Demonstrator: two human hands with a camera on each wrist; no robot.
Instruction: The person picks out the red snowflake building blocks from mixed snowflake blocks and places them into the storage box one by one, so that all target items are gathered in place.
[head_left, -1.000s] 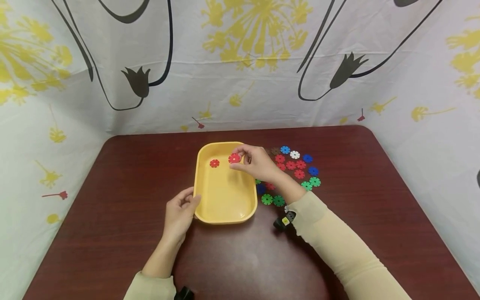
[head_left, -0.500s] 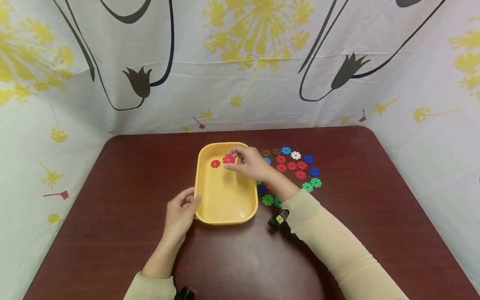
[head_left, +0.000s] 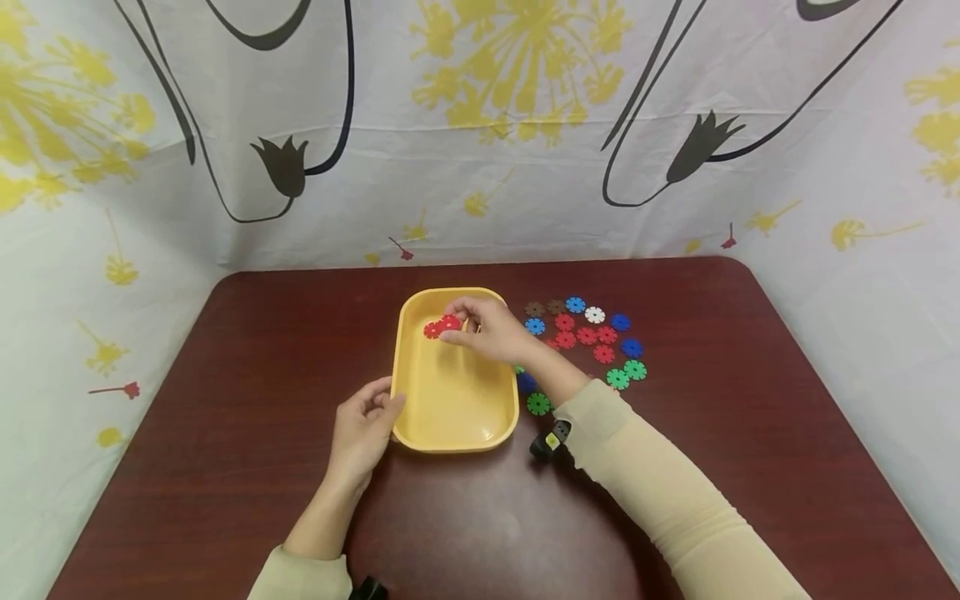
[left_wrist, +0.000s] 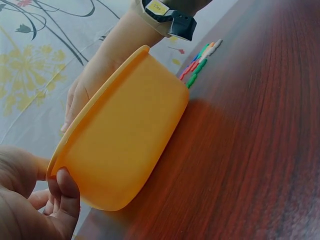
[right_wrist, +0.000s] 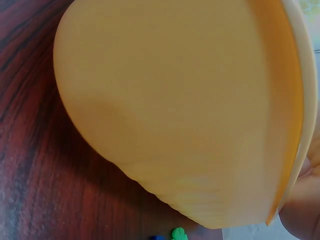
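Red disc [head_left: 451, 322] between tips of right fingers [head_left: 468, 303], over yellow tray [head_left: 457, 408].

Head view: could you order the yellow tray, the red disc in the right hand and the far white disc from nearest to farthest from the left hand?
1. Yellow tray: the left hand holds its left rim.
2. Red disc: over the tray, pinched by the right hand.
3. White disc: on the table, right of the tray.
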